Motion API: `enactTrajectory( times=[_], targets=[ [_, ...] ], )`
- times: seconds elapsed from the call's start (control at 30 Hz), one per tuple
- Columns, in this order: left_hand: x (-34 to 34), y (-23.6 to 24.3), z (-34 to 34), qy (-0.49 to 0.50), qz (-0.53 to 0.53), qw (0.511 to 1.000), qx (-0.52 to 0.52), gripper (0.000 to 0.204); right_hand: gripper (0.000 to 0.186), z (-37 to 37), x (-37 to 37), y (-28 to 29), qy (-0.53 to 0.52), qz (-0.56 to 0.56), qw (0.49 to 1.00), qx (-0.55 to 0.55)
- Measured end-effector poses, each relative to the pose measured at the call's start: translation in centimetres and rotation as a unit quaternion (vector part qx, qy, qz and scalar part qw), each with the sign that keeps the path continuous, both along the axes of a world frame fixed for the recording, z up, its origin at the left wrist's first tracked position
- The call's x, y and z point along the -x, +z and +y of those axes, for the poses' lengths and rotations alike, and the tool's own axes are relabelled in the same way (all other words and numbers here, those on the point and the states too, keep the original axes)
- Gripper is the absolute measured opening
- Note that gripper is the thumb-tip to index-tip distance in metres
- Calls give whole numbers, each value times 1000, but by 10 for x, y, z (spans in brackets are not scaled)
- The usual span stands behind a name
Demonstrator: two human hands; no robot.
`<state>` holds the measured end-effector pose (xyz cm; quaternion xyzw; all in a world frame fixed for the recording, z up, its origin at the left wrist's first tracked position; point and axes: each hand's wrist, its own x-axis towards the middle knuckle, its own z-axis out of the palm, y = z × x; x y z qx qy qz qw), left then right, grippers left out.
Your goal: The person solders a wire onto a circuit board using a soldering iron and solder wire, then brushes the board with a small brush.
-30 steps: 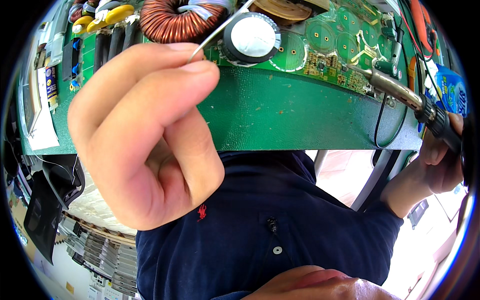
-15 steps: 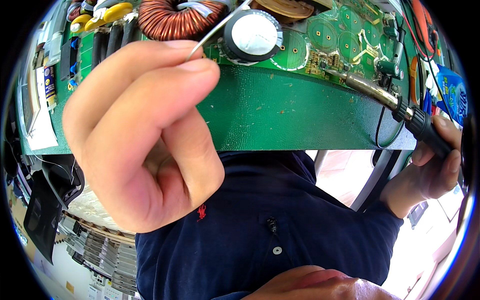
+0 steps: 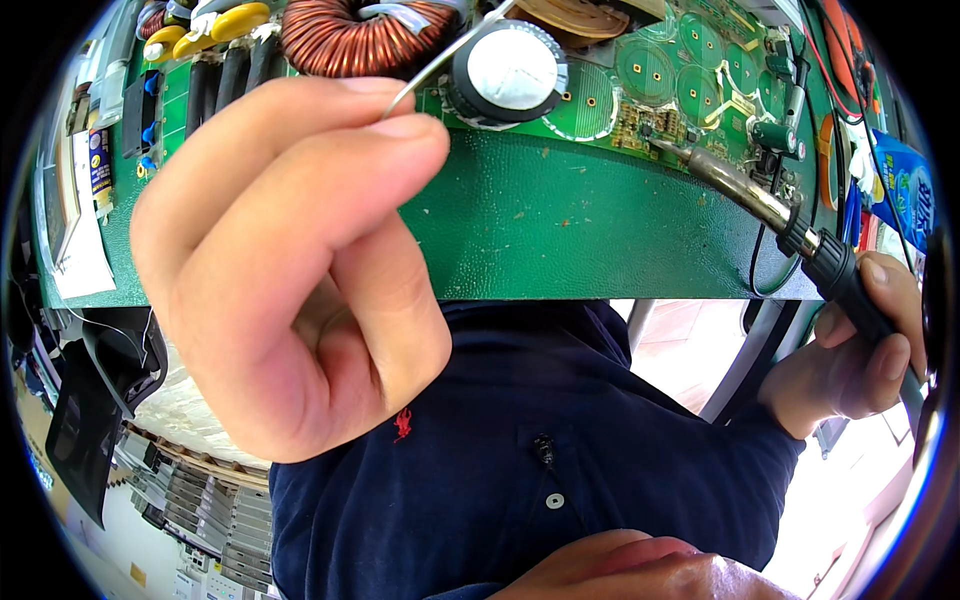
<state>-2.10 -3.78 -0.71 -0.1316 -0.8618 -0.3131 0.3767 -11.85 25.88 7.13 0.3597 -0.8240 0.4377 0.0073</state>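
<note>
My left hand (image 3: 295, 265) is large in the foreground, fingers curled, pinching a thin silver wire (image 3: 440, 60) that rises diagonally across a copper-wound ring coil (image 3: 340, 45) and a black cylindrical capacitor with a pale top (image 3: 510, 68). At the right, my right hand (image 3: 865, 350) grips a soldering iron (image 3: 745, 190) by its black handle. The iron's metal tip is at a group of small components (image 3: 635, 125) on a green circuit board (image 3: 700, 90); whether it touches them I cannot tell.
The green bench top (image 3: 540, 230) carries a printed tube (image 3: 100, 170) and white paper (image 3: 80, 260) at the left. Cables, orange-handled tools (image 3: 845, 40) and a blue package (image 3: 900, 190) sit at the far right, with a black lead looping near the bench's front edge.
The iron's tip has moved leftward and down onto the small-component area, with my right hand shifting along with it. My left hand and wire have moved only slightly.
</note>
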Motion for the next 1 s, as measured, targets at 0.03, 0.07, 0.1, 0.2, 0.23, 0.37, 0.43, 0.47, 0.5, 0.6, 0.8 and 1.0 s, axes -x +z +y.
enactTrajectory(
  times=[0.03,0.07,0.1,0.2,0.23,0.37,0.43,0.47,0.5,0.6,0.8,1.0],
  targets=[
    [0,0,0,0,2,1000,-2,16,47,0,-1,1,-2,12,1000,-10],
    [0,0,0,-1,3,1000,-4,16,48,-1,-1,2,7,23,999,-22],
    [0,-1,0,-2,6,1000,-8,16,48,-1,-1,3,12,32,999,-31],
    [-1,0,4,11,-7,1000,-23,16,48,-2,1,5,18,52,997,-51],
    [-2,0,5,14,-10,1000,-25,16,47,-2,1,5,18,58,997,-56],
    [-1,0,6,18,-9,999,-26,16,48,-7,6,4,39,107,990,-79],
    [0,0,7,21,-5,999,-28,16,48,-8,6,4,39,95,992,-74],
    [0,0,7,25,-5,999,-28,16,48,-5,3,4,29,64,996,-59],
    [0,0,8,31,-8,999,-28,16,48,-1,5,4,35,28,998,-31],
    [1,-2,6,19,12,999,-28,16,49,13,10,2,72,-65,993,61],
    [1,-1,6,12,1,1000,-24,16,49,2,7,-2,42,-8,999,23],
    [0,-1,3,7,5,1000,-19,16,47,-2,4,0,3,12,1000,-8]
  ],
)
